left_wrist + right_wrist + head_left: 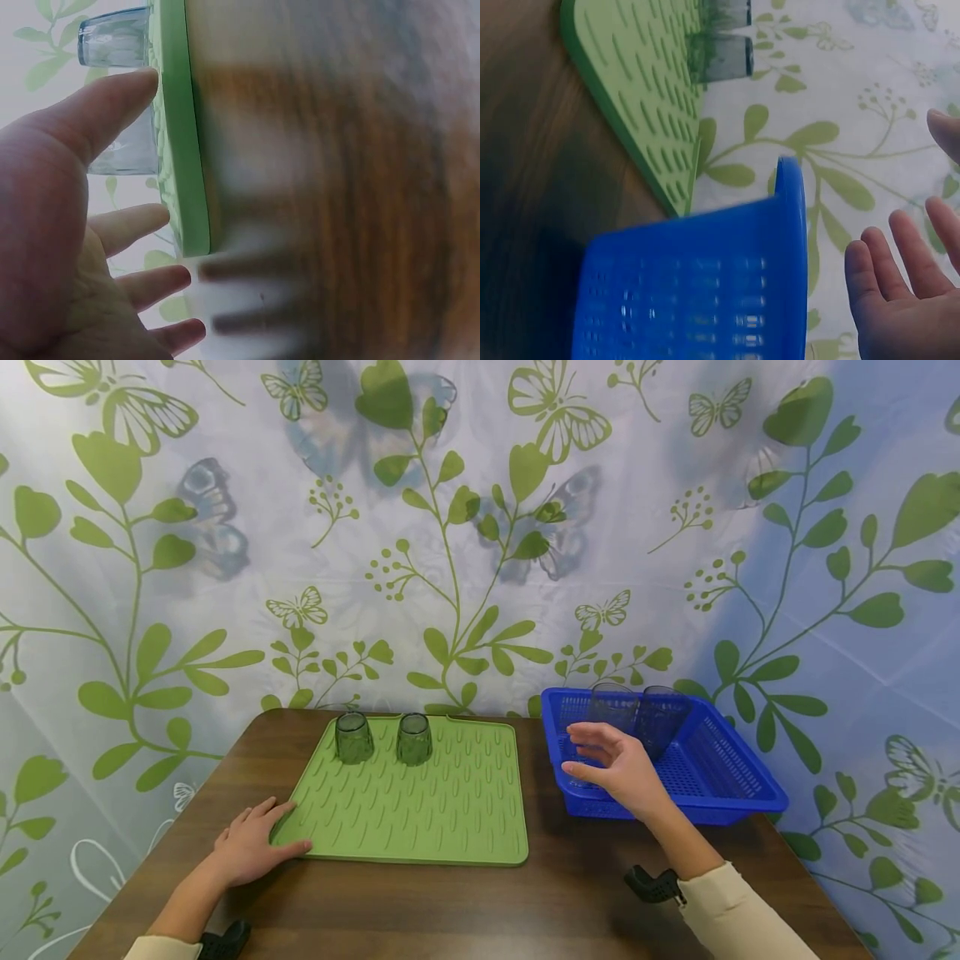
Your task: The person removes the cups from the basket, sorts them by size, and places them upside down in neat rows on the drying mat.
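Observation:
My left hand (251,846) lies at the left edge of the green drying mat (450,810), thumb and fingers spread, holding nothing. Two small glass tumblers (354,739) (414,740) stand bottom-up near the mat's back left. Over the near left part of a blue plastic basket (738,760), my right hand (624,768) hovers with loosely bent fingers and an empty palm. Behind that hand, two taller drinking glasses (613,703) (663,714) lean inside the basket, their lower parts partly hidden. In the right wrist view the fingers (911,259) appear above the basket's rim.
A brown wooden table (465,910) carries the mat and the basket, with a strip of wood between them. Right behind the table hangs a curtain (480,568) printed with leaves and butterflies. Black straps (652,885) are worn on both wrists.

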Available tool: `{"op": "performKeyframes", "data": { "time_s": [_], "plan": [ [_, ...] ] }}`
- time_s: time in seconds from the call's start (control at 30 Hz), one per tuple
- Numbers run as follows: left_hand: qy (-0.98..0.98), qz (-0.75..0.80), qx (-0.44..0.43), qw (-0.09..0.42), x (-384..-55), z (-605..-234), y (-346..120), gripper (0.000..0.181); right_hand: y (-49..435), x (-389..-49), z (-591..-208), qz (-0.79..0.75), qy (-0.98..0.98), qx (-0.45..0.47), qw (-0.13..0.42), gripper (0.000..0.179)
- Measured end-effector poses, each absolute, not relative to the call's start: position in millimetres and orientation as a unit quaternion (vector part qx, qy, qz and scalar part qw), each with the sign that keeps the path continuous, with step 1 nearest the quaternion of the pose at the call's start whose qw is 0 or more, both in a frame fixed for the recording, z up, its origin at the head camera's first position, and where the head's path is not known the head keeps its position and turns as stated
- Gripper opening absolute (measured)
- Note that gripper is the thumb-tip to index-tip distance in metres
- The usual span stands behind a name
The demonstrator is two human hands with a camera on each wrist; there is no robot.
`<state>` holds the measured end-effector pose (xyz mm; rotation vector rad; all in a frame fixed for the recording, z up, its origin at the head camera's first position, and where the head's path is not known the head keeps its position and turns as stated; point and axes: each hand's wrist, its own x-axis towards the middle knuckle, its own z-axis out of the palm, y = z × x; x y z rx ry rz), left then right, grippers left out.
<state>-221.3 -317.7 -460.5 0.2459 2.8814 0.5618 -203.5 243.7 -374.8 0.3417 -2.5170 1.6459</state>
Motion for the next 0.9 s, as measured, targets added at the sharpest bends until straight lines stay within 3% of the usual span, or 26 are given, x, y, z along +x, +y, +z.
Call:
{"op": "performKeyframes", "data": {
  "time_s": [0.33, 0.7, 0.9],
  "plan": [
    [0.972, 0.2, 0.125, 0.01, -208, -461, -299, 0.086, 269, -207, -371, 0.505, -0.855, 0.107, 0.048, 0.06],
    [0.949, 0.271, 0.16, -0.021, -195, -458, -258, 0.08, 292, -216, -367, 0.472, -0.876, 0.1, 0.022, 0.068],
    [0.923, 0.318, 0.205, -0.069, -191, -456, -235, 0.076, 306, -221, -370, 0.457, -0.885, 0.091, 0.001, 0.072]
  ]
}}
